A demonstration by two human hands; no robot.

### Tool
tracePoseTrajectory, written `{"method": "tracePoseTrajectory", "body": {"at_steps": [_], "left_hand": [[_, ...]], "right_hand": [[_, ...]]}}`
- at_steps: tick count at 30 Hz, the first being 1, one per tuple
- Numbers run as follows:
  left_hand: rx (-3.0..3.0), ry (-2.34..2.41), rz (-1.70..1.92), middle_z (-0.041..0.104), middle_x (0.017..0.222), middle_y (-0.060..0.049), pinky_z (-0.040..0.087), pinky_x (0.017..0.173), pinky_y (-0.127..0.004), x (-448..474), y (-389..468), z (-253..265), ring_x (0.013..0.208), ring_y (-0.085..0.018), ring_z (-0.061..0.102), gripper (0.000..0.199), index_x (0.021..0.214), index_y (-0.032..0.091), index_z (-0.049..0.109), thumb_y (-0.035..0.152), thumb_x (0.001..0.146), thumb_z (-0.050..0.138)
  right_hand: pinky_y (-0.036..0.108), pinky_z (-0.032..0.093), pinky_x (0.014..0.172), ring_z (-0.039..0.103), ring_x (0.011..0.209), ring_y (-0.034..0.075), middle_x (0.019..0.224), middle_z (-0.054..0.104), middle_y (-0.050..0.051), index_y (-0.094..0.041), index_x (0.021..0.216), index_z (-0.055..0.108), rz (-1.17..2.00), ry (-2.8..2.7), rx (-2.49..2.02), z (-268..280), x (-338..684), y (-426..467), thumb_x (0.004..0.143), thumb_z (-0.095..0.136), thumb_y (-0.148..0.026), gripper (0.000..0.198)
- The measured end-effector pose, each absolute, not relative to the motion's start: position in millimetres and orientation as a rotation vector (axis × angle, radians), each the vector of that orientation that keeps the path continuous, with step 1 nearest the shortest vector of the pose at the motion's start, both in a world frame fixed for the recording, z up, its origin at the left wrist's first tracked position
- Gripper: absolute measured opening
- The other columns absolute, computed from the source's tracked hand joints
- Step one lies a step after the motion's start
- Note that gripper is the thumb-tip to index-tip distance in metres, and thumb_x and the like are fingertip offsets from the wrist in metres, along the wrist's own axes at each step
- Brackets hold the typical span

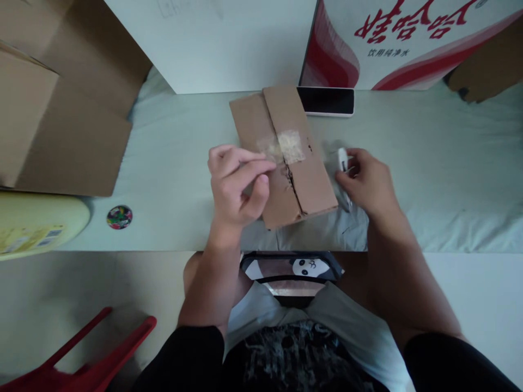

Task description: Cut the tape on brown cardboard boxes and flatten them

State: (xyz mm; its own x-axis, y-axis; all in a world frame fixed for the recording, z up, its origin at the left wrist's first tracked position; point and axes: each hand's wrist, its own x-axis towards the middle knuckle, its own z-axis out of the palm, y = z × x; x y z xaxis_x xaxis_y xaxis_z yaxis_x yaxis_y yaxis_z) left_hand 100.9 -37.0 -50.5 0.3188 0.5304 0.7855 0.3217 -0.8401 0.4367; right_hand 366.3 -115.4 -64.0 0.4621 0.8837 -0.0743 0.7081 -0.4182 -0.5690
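Note:
A small brown cardboard box (314, 188) lies at a slant on the cloth-covered table. Clear tape sticks across its middle seam, and the cardboard along the lower part of that seam is torn. Over the box's left side hovers my left hand (241, 185), its fingers half bent, thumb apart, with nothing in it. Just right of the box, my right hand (368, 179) grips a slim white tool (342, 159) that looks like a box cutter between thumb and fingers. A greyish part shows below the fingers, slightly blurred, and I cannot make out its blade.
Behind the box, a phone-like dark device (329, 102) lies against a white and red carton (392, 49). Large open cardboard (81, 130) and a yellow bottle (41, 223) stand left, near a round patterned disc (120, 216). A red stool (93, 359) is on the floor.

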Motion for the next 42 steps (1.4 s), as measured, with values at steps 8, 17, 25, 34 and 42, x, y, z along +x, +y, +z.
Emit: {"method": "tracePoseTrajectory", "body": {"at_steps": [8,17,25,34,42], "left_hand": [[2.352,0.617,1.586,0.070,0.085,-0.003,0.053,0.083,-0.047,117,-56,-49,0.093,-0.024,0.068,0.019,0.092,0.030,0.071,0.030,0.100,0.054],[2.390,0.744,1.479,0.065,0.082,-0.005,0.053,0.082,-0.045,115,-56,-51,0.088,-0.025,0.067,0.031,0.088,0.027,0.071,0.039,0.105,0.048],[2.327,0.722,1.567,0.068,0.084,-0.005,0.055,0.080,-0.047,119,-61,-55,0.093,-0.025,0.067,0.026,0.091,0.028,0.071,0.035,0.104,0.049],[2.290,0.657,1.600,0.069,0.086,-0.004,0.056,0.081,-0.045,121,-64,-57,0.094,-0.024,0.067,0.019,0.093,0.026,0.069,0.030,0.103,0.053],[2.254,0.656,1.603,0.069,0.089,-0.005,0.055,0.084,-0.044,121,-66,-59,0.097,-0.023,0.067,0.016,0.093,0.024,0.070,0.025,0.101,0.056]], "right_hand": [[0.030,0.046,0.050,0.043,0.047,0.011,0.062,0.034,-0.006,-0.027,0.070,0.037,0.128,-0.728,-1.386,-30,361,-119,0.075,0.067,-0.030,0.030],[0.028,0.044,0.040,0.067,0.053,0.017,0.066,0.070,-0.001,-0.024,0.089,0.068,0.465,-0.741,-1.241,4,327,-136,0.084,0.072,-0.060,0.036],[0.030,0.041,0.046,0.058,0.053,0.015,0.066,0.066,-0.004,-0.030,0.092,0.066,0.611,-1.055,-1.384,16,294,-155,0.094,0.072,-0.053,0.023],[0.029,0.056,0.060,0.071,0.070,0.016,0.086,0.076,-0.001,-0.027,0.112,0.070,0.643,-1.453,-1.515,13,300,-153,0.099,0.064,-0.041,0.021],[0.029,0.055,0.063,0.072,0.070,0.016,0.086,0.078,0.000,-0.028,0.109,0.069,0.594,-1.508,-1.605,16,294,-152,0.095,0.062,-0.033,0.017]]}}
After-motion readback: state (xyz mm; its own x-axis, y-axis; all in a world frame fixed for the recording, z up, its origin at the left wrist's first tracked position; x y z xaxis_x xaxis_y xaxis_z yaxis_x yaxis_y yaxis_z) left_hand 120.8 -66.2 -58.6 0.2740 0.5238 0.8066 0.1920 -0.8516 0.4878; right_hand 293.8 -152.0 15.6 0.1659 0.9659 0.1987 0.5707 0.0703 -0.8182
